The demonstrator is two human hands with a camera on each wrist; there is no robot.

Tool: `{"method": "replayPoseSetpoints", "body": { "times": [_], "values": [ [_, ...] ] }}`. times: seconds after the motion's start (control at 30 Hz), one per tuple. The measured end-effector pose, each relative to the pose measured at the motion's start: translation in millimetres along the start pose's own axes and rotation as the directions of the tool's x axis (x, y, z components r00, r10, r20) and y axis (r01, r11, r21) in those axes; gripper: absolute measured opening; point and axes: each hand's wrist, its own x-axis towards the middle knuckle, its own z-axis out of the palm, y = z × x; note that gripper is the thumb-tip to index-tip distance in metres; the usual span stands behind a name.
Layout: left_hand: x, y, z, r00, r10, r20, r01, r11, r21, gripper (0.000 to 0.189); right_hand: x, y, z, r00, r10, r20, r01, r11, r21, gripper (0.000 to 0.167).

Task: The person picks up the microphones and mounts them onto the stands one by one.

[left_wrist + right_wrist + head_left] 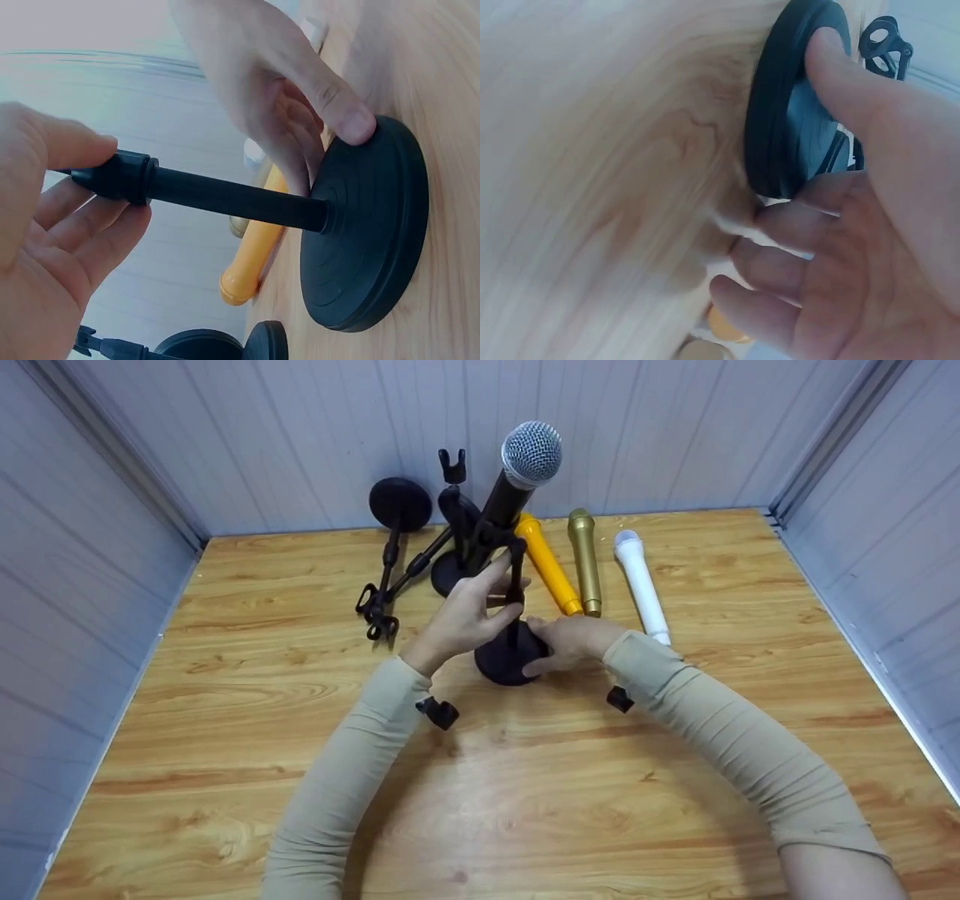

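Observation:
A black desktop microphone stand [499, 664] stands on the wooden table, its round base flat on the surface. In its clip at the top leans a black microphone with a silver mesh head [532, 454]. My left hand [469, 611] pinches the collar [112, 176] on the stand's pole between thumb and fingers. Low down, my right hand [574, 641] grips the edge of the round base [769, 142]. Its thumb lies on top of the base, while the index finger touches the rim and the other fingers curl beside it.
Behind the right hand lie a yellow microphone [551, 566], a gold microphone [586, 562] and a white microphone [643, 589]. Farther left, one black stand [401, 502] lies tipped with its base raised near the back wall. Another stand [454, 469] is partly hidden behind the microphone. Panel walls enclose the table.

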Motion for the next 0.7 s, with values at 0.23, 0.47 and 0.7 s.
{"method": "replayPoseSetpoints", "body": {
  "times": [0.23, 0.47, 0.7],
  "values": [
    [0.5, -2.5, 2.2, 0.997, -0.004, -0.075, 0.008, 0.999, 0.053, 0.068, -0.8, -2.7, -2.6, 1.000, 0.018, 0.025, -0.018, 1.000, -0.010, 0.104],
    [0.1, -7.8, 8.4, 0.986, 0.054, -0.156, -0.026, 0.984, 0.177, 0.067, 1.1, -3.6, -3.2, 0.997, 0.054, 0.049, -0.055, 0.998, 0.020, 0.106],
    [-0.5, -4.6, 7.4, 0.989, 0.048, -0.143, -0.032, 0.994, 0.109, 0.055, 0.0, -4.8, -5.0, 0.996, 0.071, 0.059, -0.074, 0.996, 0.046, 0.106]
  ]
}}
